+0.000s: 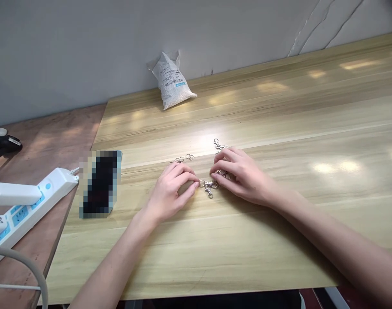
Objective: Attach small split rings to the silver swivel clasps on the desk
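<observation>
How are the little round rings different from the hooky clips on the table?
The rings are plain small circles; the clips are longer, with a hooked end. The rings lie loose just beyond the left hand; the clips lie by the right hand. Both are small, shiny, silver-coloured and rest on the wooden table.

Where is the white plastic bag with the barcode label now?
In the head view the white plastic bag leans on the grey wall at the far edge of the light wooden table, left of centre.
</observation>
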A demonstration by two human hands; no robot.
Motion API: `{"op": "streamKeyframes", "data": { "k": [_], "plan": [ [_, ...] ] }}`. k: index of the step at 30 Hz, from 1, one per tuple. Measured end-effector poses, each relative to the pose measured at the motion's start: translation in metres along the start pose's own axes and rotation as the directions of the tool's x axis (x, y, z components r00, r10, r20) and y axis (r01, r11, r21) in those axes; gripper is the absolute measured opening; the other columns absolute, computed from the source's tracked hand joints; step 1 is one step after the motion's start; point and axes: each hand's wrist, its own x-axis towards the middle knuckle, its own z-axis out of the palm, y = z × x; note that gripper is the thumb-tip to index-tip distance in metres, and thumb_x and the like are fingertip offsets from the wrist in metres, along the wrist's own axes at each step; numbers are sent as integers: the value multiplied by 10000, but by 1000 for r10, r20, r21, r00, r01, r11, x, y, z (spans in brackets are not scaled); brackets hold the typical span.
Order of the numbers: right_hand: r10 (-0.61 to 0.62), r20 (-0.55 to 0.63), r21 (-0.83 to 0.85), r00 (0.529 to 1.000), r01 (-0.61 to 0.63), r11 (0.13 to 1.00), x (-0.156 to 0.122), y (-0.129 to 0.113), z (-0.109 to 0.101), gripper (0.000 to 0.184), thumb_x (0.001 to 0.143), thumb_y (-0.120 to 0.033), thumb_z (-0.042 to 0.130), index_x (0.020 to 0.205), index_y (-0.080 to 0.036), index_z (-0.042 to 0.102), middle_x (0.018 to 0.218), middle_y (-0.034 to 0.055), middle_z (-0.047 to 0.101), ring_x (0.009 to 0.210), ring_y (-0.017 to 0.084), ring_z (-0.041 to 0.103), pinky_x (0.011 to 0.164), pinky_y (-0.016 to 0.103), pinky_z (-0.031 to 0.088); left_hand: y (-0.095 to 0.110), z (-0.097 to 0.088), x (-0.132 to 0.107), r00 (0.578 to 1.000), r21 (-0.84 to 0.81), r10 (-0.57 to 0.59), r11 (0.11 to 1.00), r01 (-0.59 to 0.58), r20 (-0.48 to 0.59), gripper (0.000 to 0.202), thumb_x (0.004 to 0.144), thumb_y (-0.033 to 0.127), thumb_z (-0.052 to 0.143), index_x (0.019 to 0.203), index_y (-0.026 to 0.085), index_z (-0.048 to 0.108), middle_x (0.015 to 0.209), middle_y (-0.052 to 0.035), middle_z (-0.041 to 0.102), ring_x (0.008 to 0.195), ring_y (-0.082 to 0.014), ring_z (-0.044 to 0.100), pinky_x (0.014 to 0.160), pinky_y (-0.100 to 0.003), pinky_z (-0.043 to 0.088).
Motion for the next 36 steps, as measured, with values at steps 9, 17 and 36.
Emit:
{"op": "streamKeyframes", "data": {
  "k": [9, 17, 36],
  "plan": [
    [14, -46, -22, 999, -15, 1000, 2, 6, 3, 171, 947, -232, 496, 888, -193, 652, 940, 89, 595, 892, 224, 502, 783, 369, 402, -2, 1, 2, 1000, 28, 28, 999, -28, 5, 83, 920, 201, 556, 907, 195, 638, 929, -41, 643, 883, -183, 556, 788, -367, 474],
    [51, -235, -10, 971, -55, 998, 3, 13, -1, 160, 937, -212, 510, 872, -170, 650, 879, 81, 614, 843, 206, 525, 766, 355, 397, -2, 7, 2, 997, 124, 82, 989, -81, -2, 218, 905, 260, 595, 1110, 198, 633, 1005, -69, 628, 930, -205, 563, 797, -379, 483],
    [-218, -47, -235, 975, 201, 951, 3, 5, 7, 212, 951, -312, 546, 910, -202, 722, 822, 56, 637, 809, 185, 545, 826, 360, 377, -39, -43, -10, 999, 279, 9, 960, 4, -44, 159, 866, 287, 661, 1004, 216, 690, 1082, -71, 615, 996, -214, 560, 865, -384, 478]
  ]
}}
